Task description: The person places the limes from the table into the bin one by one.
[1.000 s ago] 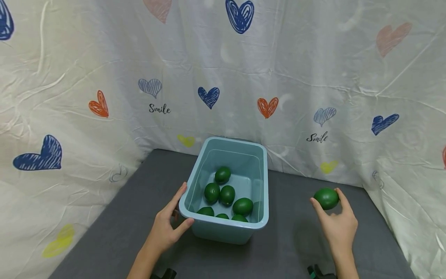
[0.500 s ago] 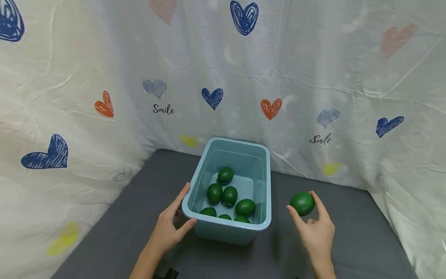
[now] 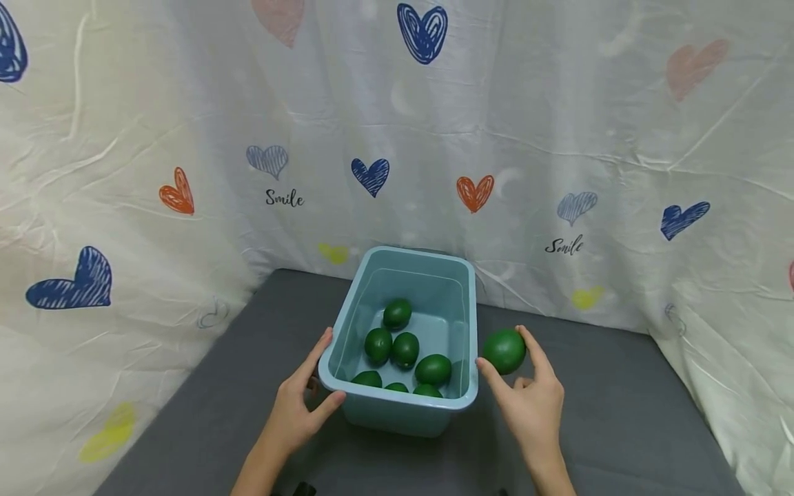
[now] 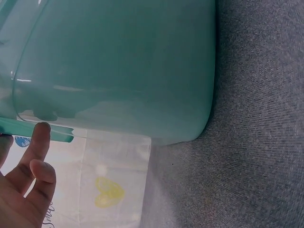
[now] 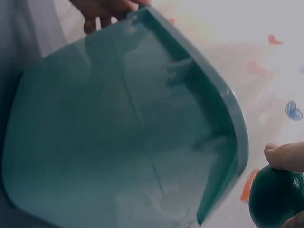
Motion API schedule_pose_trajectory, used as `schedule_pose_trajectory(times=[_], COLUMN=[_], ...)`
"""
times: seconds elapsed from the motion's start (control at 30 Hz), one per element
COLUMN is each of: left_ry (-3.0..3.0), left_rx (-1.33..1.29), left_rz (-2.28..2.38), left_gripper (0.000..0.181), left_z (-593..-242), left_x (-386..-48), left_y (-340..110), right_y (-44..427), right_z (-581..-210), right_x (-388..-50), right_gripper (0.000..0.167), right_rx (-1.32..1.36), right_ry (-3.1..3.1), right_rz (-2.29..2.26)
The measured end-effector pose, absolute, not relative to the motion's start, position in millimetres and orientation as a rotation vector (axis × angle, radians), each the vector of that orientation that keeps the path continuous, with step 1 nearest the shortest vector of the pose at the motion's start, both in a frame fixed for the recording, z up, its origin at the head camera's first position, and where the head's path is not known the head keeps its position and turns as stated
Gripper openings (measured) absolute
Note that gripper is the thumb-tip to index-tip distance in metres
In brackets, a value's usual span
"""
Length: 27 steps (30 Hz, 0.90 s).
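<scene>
A light blue plastic bin stands on the grey table, with several smooth, glossy green avocados lying on its bottom. My left hand holds the bin at its near left corner, thumb on the front rim and fingers along the left side. In the left wrist view, fingertips touch just under the rim. Just outside the right rim, my right hand pinches another green avocado between thumb and fingers, above the table. The near wall hides part of the closest fruits.
A dark grey cloth covers the table. Behind it and at its left hangs a white curtain printed with hearts and the word "Smile". The bin's raised rim stands between my right hand and the fruits inside.
My right hand has moved left with the avocado, from over the right part of the table to beside the bin's right rim. The left hand and the bin have stayed in place.
</scene>
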<state>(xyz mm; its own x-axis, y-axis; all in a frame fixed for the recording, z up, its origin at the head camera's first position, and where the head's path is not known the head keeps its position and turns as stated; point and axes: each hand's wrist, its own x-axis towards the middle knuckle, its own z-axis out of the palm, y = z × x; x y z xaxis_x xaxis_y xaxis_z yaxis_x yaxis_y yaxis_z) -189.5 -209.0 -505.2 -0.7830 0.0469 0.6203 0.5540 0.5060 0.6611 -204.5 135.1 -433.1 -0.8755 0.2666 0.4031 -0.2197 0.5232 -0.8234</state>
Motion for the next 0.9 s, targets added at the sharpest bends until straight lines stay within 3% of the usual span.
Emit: schedule_pose_trajectory(times=[0.9], left_ry=[-2.195], left_rx=[-0.510], left_rz=[-1.265], left_gripper=[0.091], left_z=[-508], left_x=[-191], left_y=[-210], right_y=[92], right_z=[-425], right_x=[-209], right_gripper=[0.083], right_rx=[0.165], right_ry=[-2.303], right_rz=[1.463])
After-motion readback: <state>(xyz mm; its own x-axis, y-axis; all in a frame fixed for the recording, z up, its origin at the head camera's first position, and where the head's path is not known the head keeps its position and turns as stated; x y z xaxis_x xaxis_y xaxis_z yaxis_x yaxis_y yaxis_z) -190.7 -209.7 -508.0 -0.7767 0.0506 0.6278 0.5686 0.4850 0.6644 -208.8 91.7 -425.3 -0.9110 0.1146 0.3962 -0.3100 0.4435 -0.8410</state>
